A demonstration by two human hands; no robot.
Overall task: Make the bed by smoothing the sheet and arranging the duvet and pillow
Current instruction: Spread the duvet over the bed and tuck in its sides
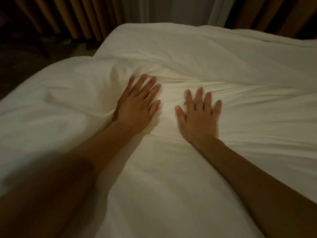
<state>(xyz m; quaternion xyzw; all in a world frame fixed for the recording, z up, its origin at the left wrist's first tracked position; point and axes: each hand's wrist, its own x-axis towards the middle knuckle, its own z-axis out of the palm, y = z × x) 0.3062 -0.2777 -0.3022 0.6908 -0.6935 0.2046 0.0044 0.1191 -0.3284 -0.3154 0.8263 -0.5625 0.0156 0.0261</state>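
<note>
Flat and palm-down, the left hand (139,107) and right hand (199,114) press the white duvet (205,66), fingers spread, gripping nothing; the duvet lies rumpled beneath both, bunched just beyond the fingertips; tan curtains (77,16) hang behind.

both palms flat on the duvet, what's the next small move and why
Probably slide both hands apart, outward. The left hand and right hand lie flat, fingers spread, on the white duvet, and creases bunch between and beyond them.

plain white duvet (205,54), tan-and-brown vertically striped curtains (82,16) (a pale sheer panel (171,10) between)
</note>
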